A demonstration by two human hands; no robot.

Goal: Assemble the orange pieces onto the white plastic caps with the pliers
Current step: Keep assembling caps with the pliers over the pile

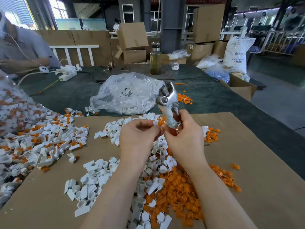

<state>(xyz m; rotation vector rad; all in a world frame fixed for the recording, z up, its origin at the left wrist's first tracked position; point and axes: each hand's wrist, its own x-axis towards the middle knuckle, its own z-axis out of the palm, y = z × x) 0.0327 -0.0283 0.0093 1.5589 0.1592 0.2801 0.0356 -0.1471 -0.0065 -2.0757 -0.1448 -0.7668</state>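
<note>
My left hand (137, 134) pinches a white plastic cap (155, 123) with an orange piece (160, 123) at its tip. My right hand (184, 134) grips the handles of the silver pliers (168, 100), whose jaws point up and away. Its fingertips meet the left hand's at the orange piece. Loose white caps (92, 182) and orange pieces (183, 187) lie in heaps on the cardboard sheet (247, 162) below my forearms.
A pile of caps with orange pieces fitted (41, 142) lies at the left. A clear bag of white caps (127, 95) sits behind the cardboard, and a glass bottle (155, 61) stands farther back. Another person (21, 47) sits at the far left. Boxes and sacks stand at the right.
</note>
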